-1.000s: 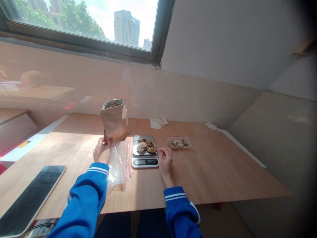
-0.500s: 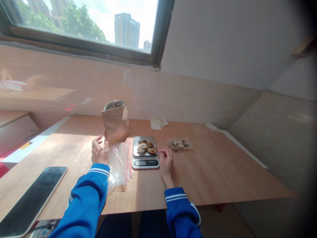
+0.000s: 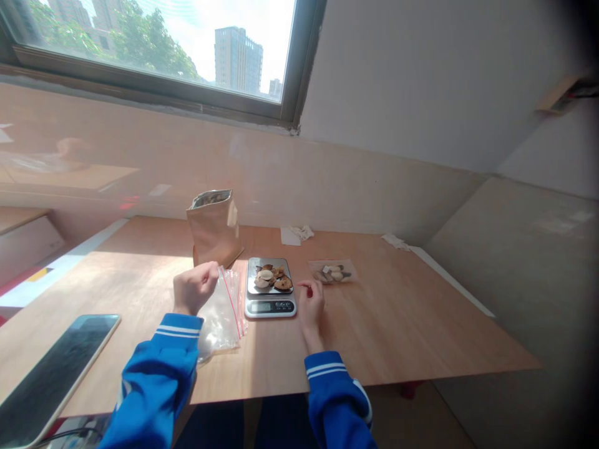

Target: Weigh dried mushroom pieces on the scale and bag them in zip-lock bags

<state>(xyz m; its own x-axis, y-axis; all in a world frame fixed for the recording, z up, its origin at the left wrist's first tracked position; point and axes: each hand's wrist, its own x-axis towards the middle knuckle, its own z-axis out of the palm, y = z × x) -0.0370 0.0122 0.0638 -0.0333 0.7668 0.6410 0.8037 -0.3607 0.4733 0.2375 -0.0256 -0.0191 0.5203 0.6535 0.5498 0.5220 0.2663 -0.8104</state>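
My left hand (image 3: 195,288) is closed at the top corner of a clear zip-lock bag (image 3: 219,318) with a red seal line, one of several bags lying overlapped on the table. To their right stands a digital kitchen scale (image 3: 270,307) with a steel plate. Brown and pale dried slices (image 3: 272,278) are heaped on that plate. Beside the scale's right edge, my right hand (image 3: 312,305) rests with loosely curled fingers, a gap between finger and thumb, and nothing visible in it. An open brown kraft pouch (image 3: 214,229) stands behind my left hand.
A small clear packet of dried pieces (image 3: 332,272) lies right of the scale. At the left front is a large phone (image 3: 60,374) with a cable near it. Crumpled tissue (image 3: 302,232) and white paper (image 3: 397,242) lie along the wall at the table's back.
My left hand has moved right from beside the pouch and closed on the bag's top corner. My right hand's fingers have curled in slightly. The view has shifted slightly.
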